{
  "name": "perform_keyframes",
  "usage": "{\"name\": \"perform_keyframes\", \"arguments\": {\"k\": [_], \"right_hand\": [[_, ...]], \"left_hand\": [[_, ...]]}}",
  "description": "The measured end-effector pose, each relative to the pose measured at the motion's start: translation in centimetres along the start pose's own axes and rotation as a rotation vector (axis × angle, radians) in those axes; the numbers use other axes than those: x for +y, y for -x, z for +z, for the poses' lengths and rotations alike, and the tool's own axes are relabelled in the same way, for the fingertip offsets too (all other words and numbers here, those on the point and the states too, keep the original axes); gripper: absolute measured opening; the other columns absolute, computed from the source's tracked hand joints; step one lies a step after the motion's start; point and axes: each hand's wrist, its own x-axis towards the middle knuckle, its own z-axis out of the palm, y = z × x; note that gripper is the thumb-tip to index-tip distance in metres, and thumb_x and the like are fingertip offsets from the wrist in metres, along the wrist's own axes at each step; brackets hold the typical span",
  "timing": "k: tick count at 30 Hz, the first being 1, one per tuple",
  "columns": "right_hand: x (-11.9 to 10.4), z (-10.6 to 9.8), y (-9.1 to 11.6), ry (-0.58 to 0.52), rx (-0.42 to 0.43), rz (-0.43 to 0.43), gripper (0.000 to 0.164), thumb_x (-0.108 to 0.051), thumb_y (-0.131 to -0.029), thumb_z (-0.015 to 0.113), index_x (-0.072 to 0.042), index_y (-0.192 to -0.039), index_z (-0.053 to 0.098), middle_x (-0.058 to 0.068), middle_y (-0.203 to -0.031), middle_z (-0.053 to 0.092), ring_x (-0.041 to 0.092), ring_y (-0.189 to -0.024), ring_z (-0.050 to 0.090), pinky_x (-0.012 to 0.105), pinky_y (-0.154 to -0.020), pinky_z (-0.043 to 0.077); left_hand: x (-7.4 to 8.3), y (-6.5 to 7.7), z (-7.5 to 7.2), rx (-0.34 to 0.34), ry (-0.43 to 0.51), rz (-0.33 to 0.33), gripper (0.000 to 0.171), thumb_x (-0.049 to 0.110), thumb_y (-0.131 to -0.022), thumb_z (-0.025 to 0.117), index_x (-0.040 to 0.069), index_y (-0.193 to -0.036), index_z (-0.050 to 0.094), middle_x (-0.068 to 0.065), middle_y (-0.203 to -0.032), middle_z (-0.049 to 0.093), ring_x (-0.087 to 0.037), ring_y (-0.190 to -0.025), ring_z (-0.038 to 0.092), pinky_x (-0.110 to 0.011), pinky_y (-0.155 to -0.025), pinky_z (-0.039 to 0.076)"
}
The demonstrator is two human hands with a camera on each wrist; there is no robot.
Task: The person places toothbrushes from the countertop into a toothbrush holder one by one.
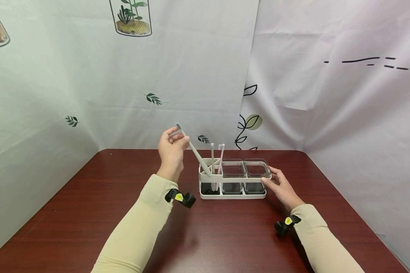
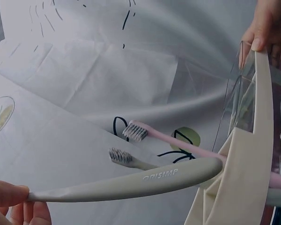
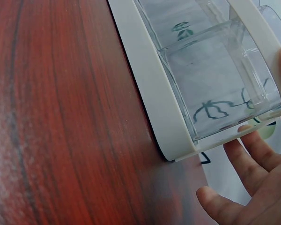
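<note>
My left hand [image 1: 171, 153] pinches a grey toothbrush [image 1: 197, 154] close to its bristle end. The brush slants down to the right, and its thick handle end overlaps the rim of a white toothbrush holder [image 1: 233, 196] at its left section. Inside that section stand a pink toothbrush [image 2: 171, 139] and another grey toothbrush [image 2: 140, 164], bristles up. Two clear cups [image 1: 234, 169] sit side by side in the holder's other sections. At the holder's right end, my right hand [image 1: 283, 190] grips the upper rim, thumb in front and fingers around the end.
The holder stands on a dark red wooden table [image 1: 225, 235], toward its back. Behind it hangs a white cloth [image 1: 198, 76] printed with leaves and jars. A black wrist camera [image 1: 182, 198] is strapped to the left sleeve, another [image 1: 284, 226] to the right.
</note>
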Motion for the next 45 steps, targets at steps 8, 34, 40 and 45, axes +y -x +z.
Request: {"name": "perform_keyframes", "arguments": {"k": [8, 34, 40, 45], "right_hand": [[0.0, 0.0, 0.0, 0.003, -0.003, 0.002, 0.065, -0.027, -0.099, 0.056, -0.005, -0.15, 0.023, 0.026, -0.146, 0.036, 0.039, -0.132, 0.04, 0.05, -0.104, 0.037], [0.1, 0.0, 0.0, -0.002, 0.002, 0.0, 0.064, -0.026, -0.098, 0.057, -0.005, -0.149, 0.024, 0.027, -0.145, 0.036, 0.039, -0.13, 0.041, 0.046, -0.102, 0.04], [0.0, 0.0, 0.0, -0.01, 0.003, 0.004, 0.063, -0.025, -0.098, 0.057, -0.005, -0.149, 0.024, 0.027, -0.145, 0.036, 0.038, -0.13, 0.041, 0.048, -0.104, 0.038], [0.0, 0.0, 0.1, -0.017, 0.005, 0.008, 0.063, -0.024, -0.098, 0.057, -0.005, -0.148, 0.025, 0.027, -0.145, 0.036, 0.038, -0.13, 0.042, 0.047, -0.104, 0.038]], "left_hand": [[-0.4, 0.6, 1.1, 0.012, 0.05, 0.076, 0.045, -0.018, -0.081, 0.062, 0.0, -0.121, 0.054, -0.003, -0.086, 0.054, -0.011, -0.076, 0.057, -0.022, -0.07, 0.054], [-2.8, 2.4, 2.9, -0.038, -0.14, 0.266, 0.037, -0.016, -0.08, 0.065, -0.003, -0.115, 0.059, -0.012, -0.091, 0.061, -0.015, -0.084, 0.058, -0.018, -0.071, 0.05], [-3.7, 2.5, 2.7, -0.076, -0.212, 0.287, 0.037, -0.012, -0.083, 0.065, -0.002, -0.117, 0.058, -0.019, -0.099, 0.061, -0.027, -0.092, 0.061, -0.017, -0.069, 0.049], [-4.2, 2.7, 2.7, -0.087, -0.238, 0.275, 0.037, -0.01, -0.083, 0.066, -0.001, -0.118, 0.058, -0.019, -0.1, 0.062, -0.028, -0.094, 0.061, -0.02, -0.072, 0.05]]}}
